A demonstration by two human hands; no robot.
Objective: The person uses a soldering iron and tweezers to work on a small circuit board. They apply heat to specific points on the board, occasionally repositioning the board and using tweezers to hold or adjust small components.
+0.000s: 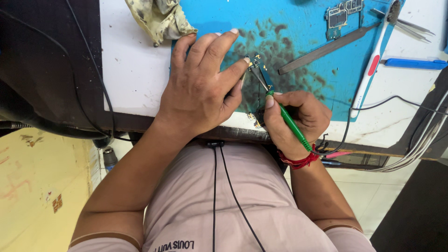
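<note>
My left hand (200, 88) lies flat on a stained blue work mat (298, 28), its fingertips pressing down a small circuit board (255, 63). Most of the board is hidden under the hand. My right hand (298, 116) grips a green-handled pointed tool (291, 123) like a pen, and its thin metal tip touches the board near the left index finger. A red thread band circles my right wrist.
A crumpled dirty cloth (161, 18) lies at the mat's far left. Another circuit board (343, 16), a flat metal file (326, 49), a white and red toothbrush (373, 60), tweezers (410, 23) and a blue tool (413, 63) lie to the right. Cables (420, 144) hang off the right edge.
</note>
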